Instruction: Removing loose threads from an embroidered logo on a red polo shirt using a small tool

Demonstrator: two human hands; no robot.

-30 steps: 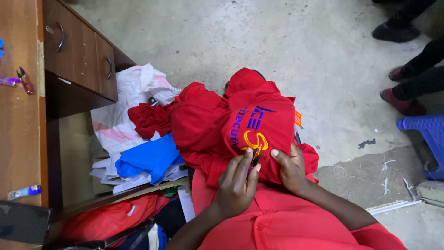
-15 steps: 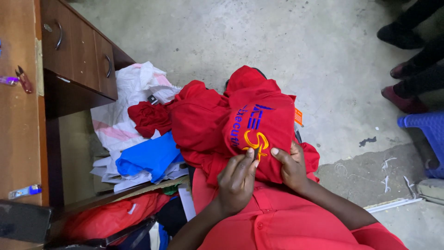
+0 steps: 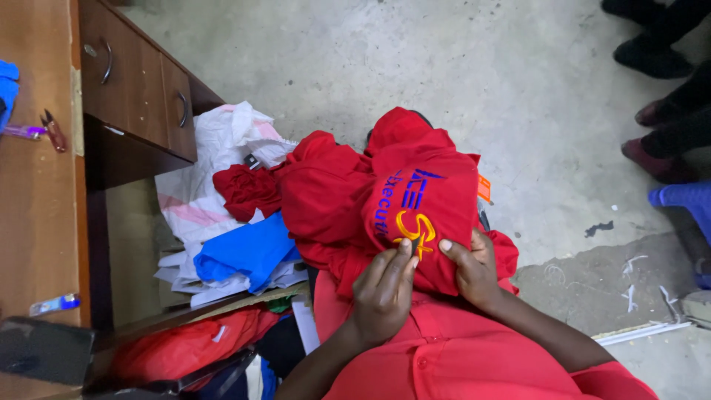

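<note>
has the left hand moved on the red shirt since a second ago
No. The left hand sits at the same spot below the orange embroidery on the red shirt, its fingers pinching a small dark tool.

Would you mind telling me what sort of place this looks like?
Probably a small garment or embroidery workshop: an embroidered red garment under both hands, heaped cloth pieces on a bare concrete floor, and a wooden desk.

Soft, even light falls from above, bright on the grey concrete floor (image 3: 444,67) and flat on the red garment (image 3: 415,200), whose embroidery reads sharp. Deep shadow fills the space under the worktop (image 3: 37,207). The frame bends slightly toward its edges, and the far corners beyond the garment go dim.
</note>
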